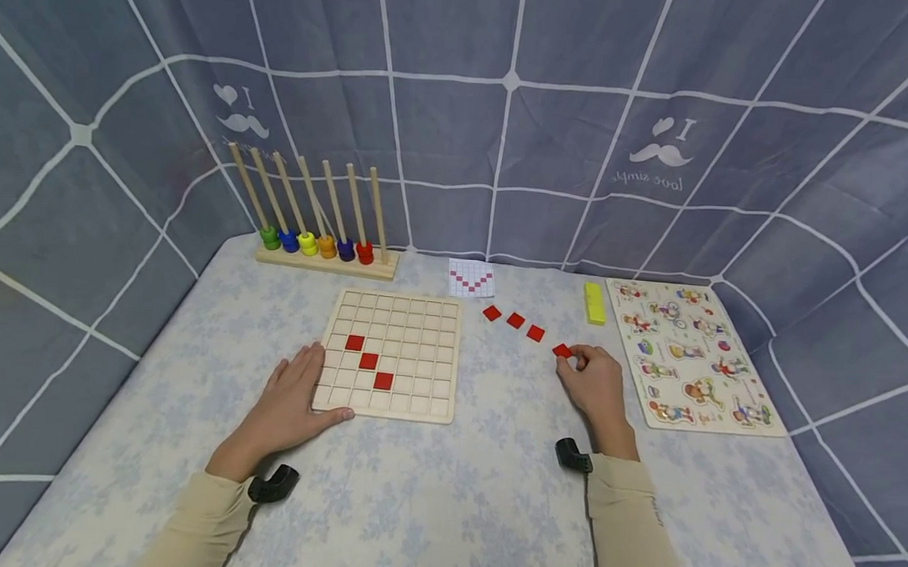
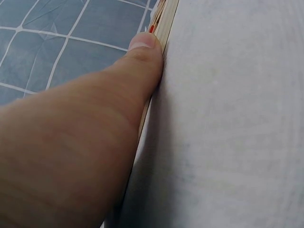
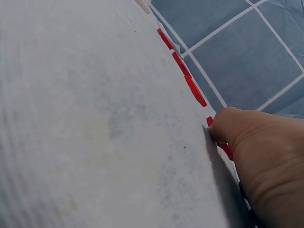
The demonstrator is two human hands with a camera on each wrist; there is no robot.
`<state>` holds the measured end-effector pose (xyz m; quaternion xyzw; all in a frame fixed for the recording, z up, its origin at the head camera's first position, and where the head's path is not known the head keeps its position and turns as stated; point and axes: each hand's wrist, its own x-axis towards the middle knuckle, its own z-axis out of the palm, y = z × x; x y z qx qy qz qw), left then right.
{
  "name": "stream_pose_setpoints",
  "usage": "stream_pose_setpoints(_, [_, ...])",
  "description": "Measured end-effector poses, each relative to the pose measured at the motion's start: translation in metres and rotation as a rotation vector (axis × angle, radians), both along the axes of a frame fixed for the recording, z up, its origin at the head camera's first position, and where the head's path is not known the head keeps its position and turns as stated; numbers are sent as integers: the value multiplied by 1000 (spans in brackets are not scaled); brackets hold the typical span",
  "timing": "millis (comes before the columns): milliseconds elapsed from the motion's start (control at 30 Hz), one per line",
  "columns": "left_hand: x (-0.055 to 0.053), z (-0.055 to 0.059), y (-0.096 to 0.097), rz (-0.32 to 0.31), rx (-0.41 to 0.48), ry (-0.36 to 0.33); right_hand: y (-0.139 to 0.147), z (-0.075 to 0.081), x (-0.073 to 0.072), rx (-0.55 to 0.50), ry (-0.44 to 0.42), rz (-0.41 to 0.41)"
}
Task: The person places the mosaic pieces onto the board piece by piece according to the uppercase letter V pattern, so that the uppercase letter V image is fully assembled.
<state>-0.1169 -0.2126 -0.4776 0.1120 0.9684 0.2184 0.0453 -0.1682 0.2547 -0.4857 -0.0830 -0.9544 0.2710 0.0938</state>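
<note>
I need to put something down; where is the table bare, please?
Bare table lies between the sleeves, and below the red tiles between grid board and right hand. Peg rack, pattern card, yellow block and picture board crowd the back.

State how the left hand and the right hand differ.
The left hand is outstretched; the right hand is curled. The left hand touches the wooden board; the right hand, away from it, pinches a red tile. Both come out of tan sleeves.
</note>
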Motion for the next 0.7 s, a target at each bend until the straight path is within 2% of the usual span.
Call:
stream_pose_setpoints(267, [0, 3, -3, 17, 8, -17, -4, -5, -2, 15, 36, 21])
stream_pose_setpoints(700, [-1, 2, -2, 19, 20, -28, -5, 0, 0, -38, 59, 1])
